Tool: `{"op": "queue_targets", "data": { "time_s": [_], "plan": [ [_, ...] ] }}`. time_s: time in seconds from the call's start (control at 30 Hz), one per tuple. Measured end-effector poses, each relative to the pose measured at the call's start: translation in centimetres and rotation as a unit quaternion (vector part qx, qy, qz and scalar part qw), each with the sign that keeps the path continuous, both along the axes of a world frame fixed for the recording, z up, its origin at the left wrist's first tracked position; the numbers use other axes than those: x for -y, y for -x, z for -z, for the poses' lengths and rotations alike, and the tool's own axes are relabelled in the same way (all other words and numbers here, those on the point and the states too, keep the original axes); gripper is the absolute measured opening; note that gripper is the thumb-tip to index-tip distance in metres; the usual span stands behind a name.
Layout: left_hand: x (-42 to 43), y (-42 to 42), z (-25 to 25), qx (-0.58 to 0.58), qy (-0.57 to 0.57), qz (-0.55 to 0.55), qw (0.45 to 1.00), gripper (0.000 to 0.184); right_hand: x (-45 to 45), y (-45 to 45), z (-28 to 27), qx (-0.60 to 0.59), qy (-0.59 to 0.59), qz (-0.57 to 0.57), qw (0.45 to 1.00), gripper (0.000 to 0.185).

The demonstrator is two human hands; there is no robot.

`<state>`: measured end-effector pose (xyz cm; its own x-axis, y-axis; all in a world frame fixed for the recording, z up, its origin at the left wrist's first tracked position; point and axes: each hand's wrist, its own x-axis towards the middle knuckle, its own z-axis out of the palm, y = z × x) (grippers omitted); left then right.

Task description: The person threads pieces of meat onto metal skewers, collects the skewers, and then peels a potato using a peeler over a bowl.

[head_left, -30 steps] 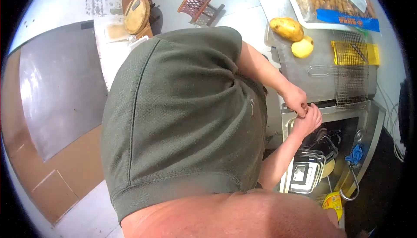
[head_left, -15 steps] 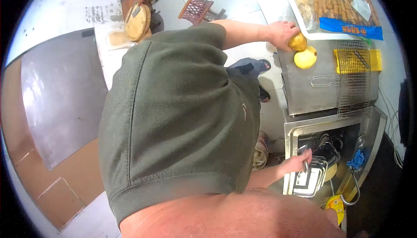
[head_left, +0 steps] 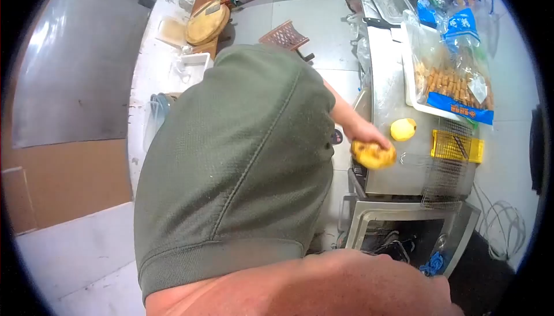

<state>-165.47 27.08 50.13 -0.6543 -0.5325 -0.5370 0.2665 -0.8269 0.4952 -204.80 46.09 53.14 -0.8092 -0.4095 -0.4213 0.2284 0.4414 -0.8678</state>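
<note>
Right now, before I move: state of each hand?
Left hand: closed on a yellow, brown-marked piece of produce.
Right hand: out of view, can't tell if open, closed or holding anything.

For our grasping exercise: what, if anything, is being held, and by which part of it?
The left hand holds a blotchy yellow tuber or fruit, perhaps a potato, by the side nearest the wrist. The right hand is out of view: cannot tell.

Left hand (head_left: pixel 367 133) holds yellow produce (head_left: pixel 374 156) near sink (head_left: pixel 398 210).
</note>
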Motion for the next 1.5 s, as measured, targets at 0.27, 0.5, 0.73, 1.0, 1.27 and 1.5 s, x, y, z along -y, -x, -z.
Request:
{"op": "queue_targets", "data": {
  "time_s": [0.27,0.5,0.73,1.0,1.27,1.5],
  "plan": [
    [-14.2,21.1,-3.3,-0.127,-0.048,0.167,0.977,0.04,-18.1,8.4,-0.1,0.048,0.147,0.267,0.951,0.047],
    [-26.5,35.7,-1.4,-0.058,-0.116,0.292,0.948,0.044,-31.2,11.4,-1.8,0.09,0.181,0.421,0.884,0.05],
    [-34.5,44.2,5.2,0.0,-0.152,0.441,0.885,0.043,-32.4,12.9,1.4,0.12,0.17,0.444,0.872,0.043],
    [-40.9,50.1,11.5,0.038,-0.219,0.506,0.833,0.053,-34.0,14.6,7.3,0.109,0.125,0.536,0.828,0.04],
    [-43.9,53.3,16.7,0.136,-0.181,0.55,0.804,0.046,-36.7,16.7,14.3,0.055,0.052,0.473,0.878,0.047],
    [-47.6,54.7,21.4,0.148,-0.18,0.562,0.794,0.045,-42.5,19.0,22.8,-0.013,-0.025,0.409,0.912,0.044]
  ]
}}
